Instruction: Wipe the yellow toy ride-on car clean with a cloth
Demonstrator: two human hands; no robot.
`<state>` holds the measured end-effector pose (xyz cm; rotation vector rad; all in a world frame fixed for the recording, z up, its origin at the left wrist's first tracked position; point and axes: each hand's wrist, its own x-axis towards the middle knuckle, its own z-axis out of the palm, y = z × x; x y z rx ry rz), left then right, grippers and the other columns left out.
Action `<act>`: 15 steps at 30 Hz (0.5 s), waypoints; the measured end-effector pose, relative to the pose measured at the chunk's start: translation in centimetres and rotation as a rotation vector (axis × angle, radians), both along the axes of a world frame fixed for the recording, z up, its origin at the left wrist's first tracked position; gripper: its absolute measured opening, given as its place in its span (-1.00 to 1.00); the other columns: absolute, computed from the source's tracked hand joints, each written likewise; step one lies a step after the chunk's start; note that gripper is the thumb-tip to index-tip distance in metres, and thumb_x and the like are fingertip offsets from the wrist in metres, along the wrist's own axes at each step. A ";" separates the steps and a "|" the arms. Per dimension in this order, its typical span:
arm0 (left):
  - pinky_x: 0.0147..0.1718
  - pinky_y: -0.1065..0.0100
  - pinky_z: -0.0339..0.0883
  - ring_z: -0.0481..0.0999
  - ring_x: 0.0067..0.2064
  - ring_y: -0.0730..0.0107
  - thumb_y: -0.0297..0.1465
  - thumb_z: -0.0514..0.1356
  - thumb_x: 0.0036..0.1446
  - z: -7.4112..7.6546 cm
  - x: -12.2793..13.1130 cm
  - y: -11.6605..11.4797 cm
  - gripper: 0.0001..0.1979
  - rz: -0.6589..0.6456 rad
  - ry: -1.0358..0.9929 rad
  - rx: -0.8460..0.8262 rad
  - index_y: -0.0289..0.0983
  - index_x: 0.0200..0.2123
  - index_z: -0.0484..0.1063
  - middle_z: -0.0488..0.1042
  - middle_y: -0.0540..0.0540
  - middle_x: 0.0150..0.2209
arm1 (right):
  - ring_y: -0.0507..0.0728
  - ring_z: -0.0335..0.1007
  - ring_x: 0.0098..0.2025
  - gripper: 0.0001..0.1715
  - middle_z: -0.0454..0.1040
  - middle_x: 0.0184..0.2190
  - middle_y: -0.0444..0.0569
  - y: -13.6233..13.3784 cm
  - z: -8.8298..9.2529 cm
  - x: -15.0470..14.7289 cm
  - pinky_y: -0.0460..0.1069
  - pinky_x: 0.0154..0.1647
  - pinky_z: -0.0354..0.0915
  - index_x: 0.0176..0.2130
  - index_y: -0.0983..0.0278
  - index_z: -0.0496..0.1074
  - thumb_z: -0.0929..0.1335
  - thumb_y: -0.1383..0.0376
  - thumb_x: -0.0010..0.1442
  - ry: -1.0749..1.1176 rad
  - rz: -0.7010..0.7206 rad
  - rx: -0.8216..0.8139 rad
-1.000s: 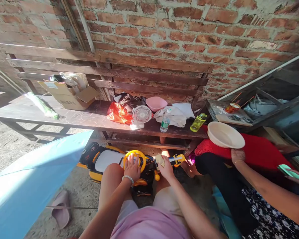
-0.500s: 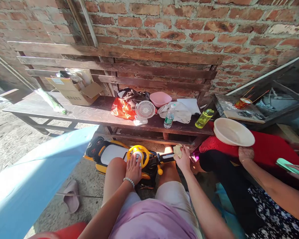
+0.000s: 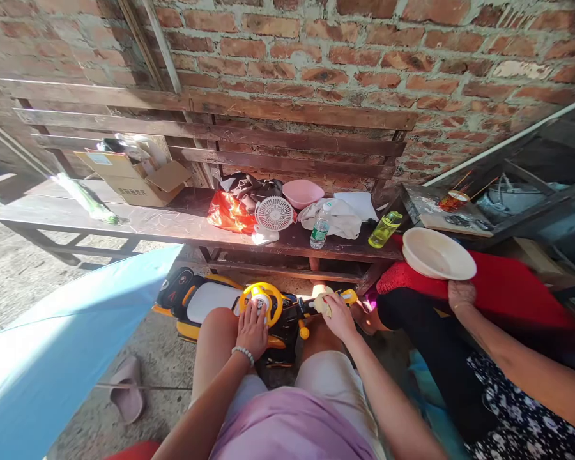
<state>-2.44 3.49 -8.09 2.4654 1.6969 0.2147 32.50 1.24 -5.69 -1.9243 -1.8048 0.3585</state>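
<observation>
My left hand (image 3: 253, 329) lies with fingers stretched over the hub of a yellow steering wheel (image 3: 261, 287). The wheel belongs to a black, white and yellow ride-on toy car (image 3: 213, 299), which stands crosswise in front of my knees. My right hand (image 3: 339, 316) is closed around a pale yellow cloth (image 3: 321, 303). It presses the cloth on a dark bar with a yellow end (image 3: 349, 296), sticking out on the toy's right side. Below the bar shows a yellow knob (image 3: 304, 333). Part of the bar is hidden by the cloth and fingers.
A wooden bench (image 3: 172, 225) holds a cardboard box (image 3: 133, 182), a small fan (image 3: 274, 214), a water bottle (image 3: 321, 227) and a green bottle (image 3: 384, 230). At right, another person's hand (image 3: 461, 294) holds a white basin (image 3: 441, 255). A blue umbrella-like sheet (image 3: 76, 345) covers the left.
My right hand and the cloth have moved inward along the bar, uncovering its yellow end. My left hand stays on the wheel. The other person's green brush has left the view.
</observation>
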 end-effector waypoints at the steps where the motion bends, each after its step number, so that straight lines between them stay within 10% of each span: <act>1: 0.58 -0.13 -0.04 0.02 0.65 -0.18 -0.32 0.20 0.44 0.1 0.0 0.0 -0.28 0.003 0.001 -0.007 -0.27 0.59 0.20 0.05 -0.37 0.64 | 0.33 0.44 0.28 -0.40 0.56 0.23 0.17 -0.1 0.3 1.1 0.25 0.42 0.34 0.21 0.21 0.59 0.36 0.43 0.21 -0.053 -0.055 -0.028; 6: 0.59 -0.12 -0.05 0.01 0.66 -0.14 -0.34 0.17 0.44 0.9 0.4 -0.2 -0.29 0.012 0.011 -0.023 -0.28 0.59 0.20 0.08 -0.34 0.64 | 0.36 0.45 0.24 -0.25 0.53 0.25 0.18 -0.2 0.3 2.4 0.25 0.38 0.36 0.33 0.22 0.51 0.38 0.41 0.18 -0.098 -0.221 -0.097; 15: 0.57 -0.14 -0.03 0.07 0.64 -0.15 -0.39 0.17 0.42 1.1 0.5 -0.2 -0.28 0.020 0.063 0.013 -0.29 0.59 0.20 0.11 -0.35 0.63 | 0.33 0.36 0.35 -0.30 0.45 0.39 0.12 -1.6 -0.6 -5.3 0.28 0.41 0.36 0.31 0.12 0.51 0.39 0.41 0.21 -0.030 0.120 -0.023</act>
